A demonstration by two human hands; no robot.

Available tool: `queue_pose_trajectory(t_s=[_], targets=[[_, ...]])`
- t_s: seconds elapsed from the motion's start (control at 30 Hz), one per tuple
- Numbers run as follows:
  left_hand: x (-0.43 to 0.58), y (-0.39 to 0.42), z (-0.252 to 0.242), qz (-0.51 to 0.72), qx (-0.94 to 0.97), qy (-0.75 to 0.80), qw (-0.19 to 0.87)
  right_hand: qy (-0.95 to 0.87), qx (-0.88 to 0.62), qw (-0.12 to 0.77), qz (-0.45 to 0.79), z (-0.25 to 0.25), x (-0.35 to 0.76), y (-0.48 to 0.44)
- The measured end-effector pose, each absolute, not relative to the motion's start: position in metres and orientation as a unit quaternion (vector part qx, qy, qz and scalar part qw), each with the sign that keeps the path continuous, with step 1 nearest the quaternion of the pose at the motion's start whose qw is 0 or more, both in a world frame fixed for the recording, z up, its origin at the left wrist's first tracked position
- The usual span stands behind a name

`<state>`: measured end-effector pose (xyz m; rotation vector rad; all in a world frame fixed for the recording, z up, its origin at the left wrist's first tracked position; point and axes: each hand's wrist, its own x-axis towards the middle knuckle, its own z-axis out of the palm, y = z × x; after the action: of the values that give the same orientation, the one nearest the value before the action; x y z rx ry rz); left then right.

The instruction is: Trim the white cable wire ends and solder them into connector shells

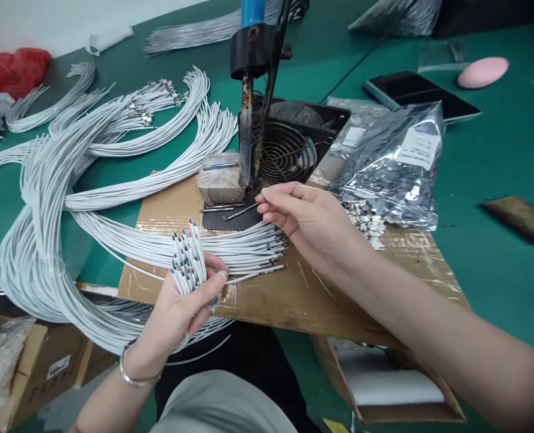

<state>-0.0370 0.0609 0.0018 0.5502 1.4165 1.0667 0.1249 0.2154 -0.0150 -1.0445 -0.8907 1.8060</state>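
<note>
My left hand [181, 310] is closed around a bundle of white cables [189, 255], whose cut ends show small coloured wire tips and point upward. My right hand [300, 219] pinches a thin metal stick [241, 211] between thumb and fingers; its tip reaches left over a small black plate [224, 222]. Just beyond that tip stands an upright soldering iron [246, 132] in a black clamp, pointing down beside a grey block [222, 180]. Between my hands, more white cable ends [253, 246] lie fanned across the cardboard [289, 300].
Large bundles of white cable [46, 180] cover the left of the green table. A black fan [289, 150] sits behind the iron. To the right are a silver bag of small metal parts [388, 168], loose metal pieces [368, 225], a phone-like tablet [423, 93] and a pink oval object [483, 72].
</note>
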Motion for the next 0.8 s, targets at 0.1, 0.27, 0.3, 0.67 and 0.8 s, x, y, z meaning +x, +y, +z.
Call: queue_pose_trajectory(t_s=[0.1, 0.27, 0.3, 0.67, 0.8], targets=[[-0.035, 0.061, 0.004, 0.447, 0.227, 0.626, 0.597, -0.336, -0.423, 0.405, 0.738, -0.015, 0.12, 0.217], [-0.034, 0.061, 0.006, 0.436, 0.216, 0.638, 0.598, -0.337, -0.383, 0.398, 0.762, -0.018, 0.118, 0.218], [-0.034, 0.061, 0.006, 0.435, 0.215, 0.637, 0.599, -0.338, -0.375, 0.4, 0.765, -0.018, 0.118, 0.218], [-0.03, 0.062, 0.009, 0.434, 0.215, 0.642, 0.595, -0.29, -0.378, 0.364, 0.8, -0.003, 0.117, 0.221], [-0.032, 0.06, 0.006, 0.436, 0.233, 0.634, 0.594, -0.281, -0.381, 0.35, 0.808, -0.001, 0.118, 0.222]])
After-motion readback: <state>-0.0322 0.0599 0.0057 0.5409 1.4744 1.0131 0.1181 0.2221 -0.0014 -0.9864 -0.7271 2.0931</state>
